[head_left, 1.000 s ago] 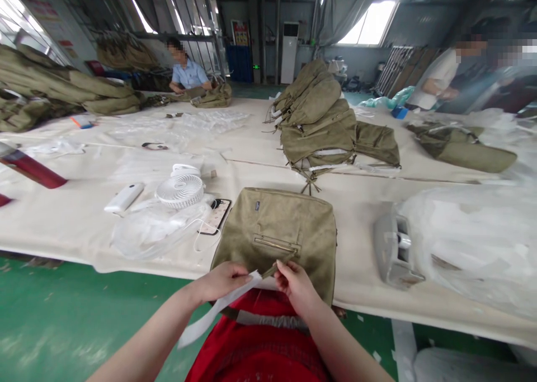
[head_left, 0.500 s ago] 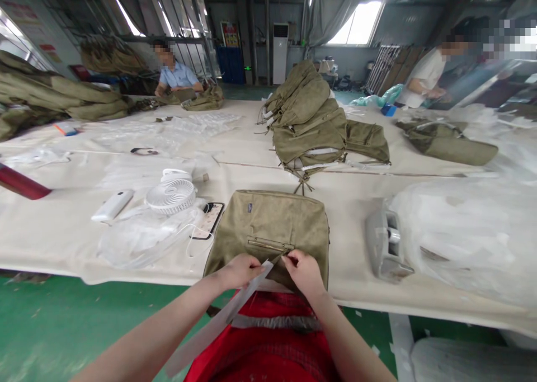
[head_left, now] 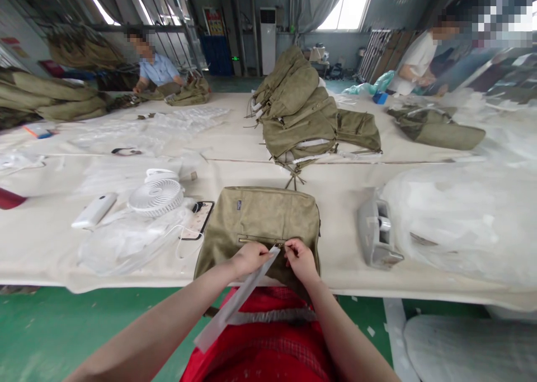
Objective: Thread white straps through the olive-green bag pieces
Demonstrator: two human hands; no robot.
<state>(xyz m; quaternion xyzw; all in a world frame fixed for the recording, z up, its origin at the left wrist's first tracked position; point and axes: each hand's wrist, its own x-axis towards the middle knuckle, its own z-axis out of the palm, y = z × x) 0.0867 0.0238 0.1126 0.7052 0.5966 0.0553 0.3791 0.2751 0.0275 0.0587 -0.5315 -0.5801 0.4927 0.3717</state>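
An olive canvas bag [head_left: 260, 217] lies flat at the near edge of the cloth-covered table [head_left: 62, 231], with a brass zipper across its front pocket. My left hand [head_left: 250, 258] is closed on a long white strip [head_left: 235, 302] that hangs down toward my red clothing, and it rests at the zipper. My right hand [head_left: 300, 259] is pinched at the zipper's right end, close beside the left hand. What the right fingers hold is too small to make out.
A white fan [head_left: 156, 195], a white remote-like device [head_left: 94, 210], a phone [head_left: 197, 220] and clear plastic lie left of the bag. A grey tape dispenser [head_left: 375, 234] and plastic bags [head_left: 457, 220] lie right. Stacked olive bags [head_left: 302, 113] sit behind. Other people work at the far side.
Both hands have moved up the bag from its lower edge to the zipper, taking the white strip with them. The view has shifted a little to the right.
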